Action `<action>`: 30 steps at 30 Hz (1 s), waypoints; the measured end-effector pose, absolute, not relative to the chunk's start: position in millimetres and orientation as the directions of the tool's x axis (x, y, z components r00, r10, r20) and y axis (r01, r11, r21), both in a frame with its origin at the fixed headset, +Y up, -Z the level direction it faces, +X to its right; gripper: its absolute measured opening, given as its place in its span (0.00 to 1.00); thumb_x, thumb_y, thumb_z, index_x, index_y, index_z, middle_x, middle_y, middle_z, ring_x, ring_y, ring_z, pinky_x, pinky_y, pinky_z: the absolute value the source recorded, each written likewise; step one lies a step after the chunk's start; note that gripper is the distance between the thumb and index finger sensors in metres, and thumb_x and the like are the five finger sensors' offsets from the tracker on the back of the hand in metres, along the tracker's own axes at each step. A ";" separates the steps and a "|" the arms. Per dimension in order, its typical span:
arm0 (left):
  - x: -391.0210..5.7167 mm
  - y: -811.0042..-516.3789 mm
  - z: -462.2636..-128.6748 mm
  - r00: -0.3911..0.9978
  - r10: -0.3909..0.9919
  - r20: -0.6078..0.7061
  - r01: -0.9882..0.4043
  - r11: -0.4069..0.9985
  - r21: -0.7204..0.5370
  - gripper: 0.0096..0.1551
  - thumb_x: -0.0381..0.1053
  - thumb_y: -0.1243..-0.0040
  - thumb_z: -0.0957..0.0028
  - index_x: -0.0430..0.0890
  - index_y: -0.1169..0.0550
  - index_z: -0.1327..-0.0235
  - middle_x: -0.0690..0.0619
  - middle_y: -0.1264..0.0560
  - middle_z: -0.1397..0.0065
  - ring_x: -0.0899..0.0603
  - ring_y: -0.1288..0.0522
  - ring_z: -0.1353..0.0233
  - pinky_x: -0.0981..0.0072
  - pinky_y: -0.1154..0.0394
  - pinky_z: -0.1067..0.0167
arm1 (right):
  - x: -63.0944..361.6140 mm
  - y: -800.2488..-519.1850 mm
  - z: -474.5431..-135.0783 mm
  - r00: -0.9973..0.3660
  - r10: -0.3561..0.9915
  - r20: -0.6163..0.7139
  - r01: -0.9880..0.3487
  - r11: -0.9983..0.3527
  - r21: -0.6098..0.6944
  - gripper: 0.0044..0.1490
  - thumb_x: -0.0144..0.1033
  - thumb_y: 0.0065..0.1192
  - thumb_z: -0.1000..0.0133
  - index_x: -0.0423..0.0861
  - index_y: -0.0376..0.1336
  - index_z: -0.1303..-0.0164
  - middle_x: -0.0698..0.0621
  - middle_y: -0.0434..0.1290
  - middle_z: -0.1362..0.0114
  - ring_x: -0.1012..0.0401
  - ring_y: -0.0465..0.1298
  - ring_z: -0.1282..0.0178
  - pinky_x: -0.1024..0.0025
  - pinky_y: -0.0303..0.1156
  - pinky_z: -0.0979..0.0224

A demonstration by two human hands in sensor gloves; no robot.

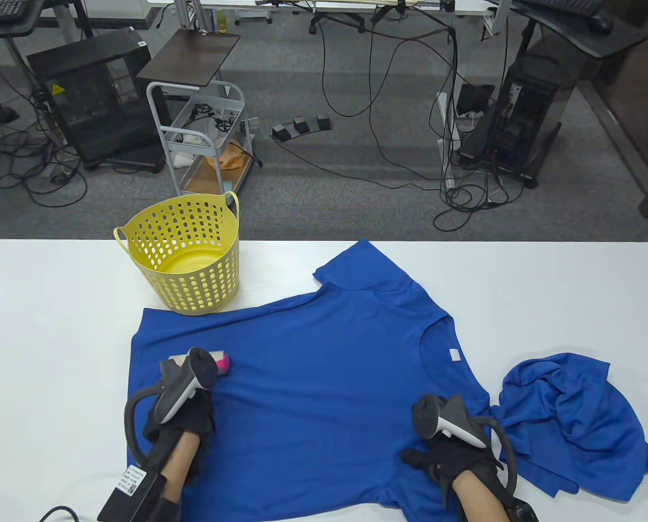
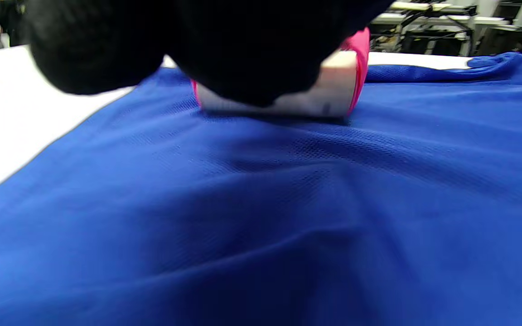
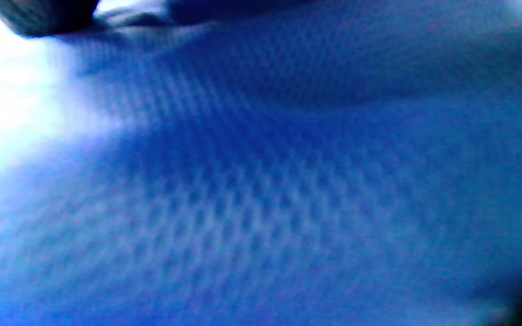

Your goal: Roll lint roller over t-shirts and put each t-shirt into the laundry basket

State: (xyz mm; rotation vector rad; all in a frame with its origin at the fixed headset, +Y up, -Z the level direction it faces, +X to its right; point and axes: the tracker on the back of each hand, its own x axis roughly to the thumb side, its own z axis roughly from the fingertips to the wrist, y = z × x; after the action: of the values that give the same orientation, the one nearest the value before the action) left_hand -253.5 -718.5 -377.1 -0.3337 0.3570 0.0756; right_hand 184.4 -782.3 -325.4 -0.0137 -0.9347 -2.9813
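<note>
yellow basket [image 1: 185, 255] touching t-shirt [image 1: 324, 375], crumpled shirt [image 1: 571, 418] beside

A white table [image 1: 41, 304] stands on a gray carpet floor [image 1: 356, 201]. Behind it are a small metal cart [image 1: 201, 138], dark desks [image 1: 585, 32] and a black computer [image 1: 525, 109]. Black cables [image 1: 389, 109] lie all over the floor.

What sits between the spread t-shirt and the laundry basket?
Nothing visible. The basket stands open and empty at the spread t-shirt's far left corner, touching or overlapping its edge. The left hand holds the lint roller on the shirt.
</note>
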 end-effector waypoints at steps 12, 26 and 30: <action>-259.9 -682.0 -364.6 0.954 -0.006 -0.301 -0.096 0.941 -0.325 0.33 0.58 0.50 0.44 0.61 0.42 0.24 0.48 0.25 0.32 0.57 0.16 0.72 0.63 0.16 0.59 | 184.8 -782.9 -324.9 -1.000 -0.002 0.009 0.006 -0.819 0.573 0.54 0.69 0.41 0.50 0.60 0.23 0.26 0.46 0.23 0.18 0.39 0.30 0.21 0.34 0.37 0.24; -219.1 -660.2 -323.7 0.965 -0.147 -0.219 0.021 0.869 -0.494 0.30 0.61 0.49 0.42 0.60 0.33 0.25 0.50 0.20 0.35 0.59 0.14 0.75 0.67 0.14 0.62 | 185.0 -783.5 -324.8 -1.000 0.005 0.007 -0.001 -0.818 0.575 0.53 0.69 0.40 0.50 0.60 0.23 0.26 0.45 0.22 0.18 0.39 0.30 0.21 0.33 0.37 0.25; -213.1 -666.0 -372.1 0.942 -0.159 -0.296 0.017 0.902 -0.431 0.30 0.61 0.52 0.42 0.61 0.36 0.25 0.50 0.22 0.34 0.59 0.14 0.75 0.67 0.15 0.62 | 185.2 -783.8 -324.7 -1.000 0.013 0.004 -0.008 -0.818 0.576 0.53 0.69 0.40 0.49 0.60 0.23 0.26 0.45 0.22 0.18 0.39 0.29 0.21 0.33 0.36 0.25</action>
State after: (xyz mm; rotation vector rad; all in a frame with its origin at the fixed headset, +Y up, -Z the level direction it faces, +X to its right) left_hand -213.1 -666.0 -372.1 -0.4385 0.3327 -0.0927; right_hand 185.2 -783.8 -324.7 -0.0126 -0.9518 -3.0055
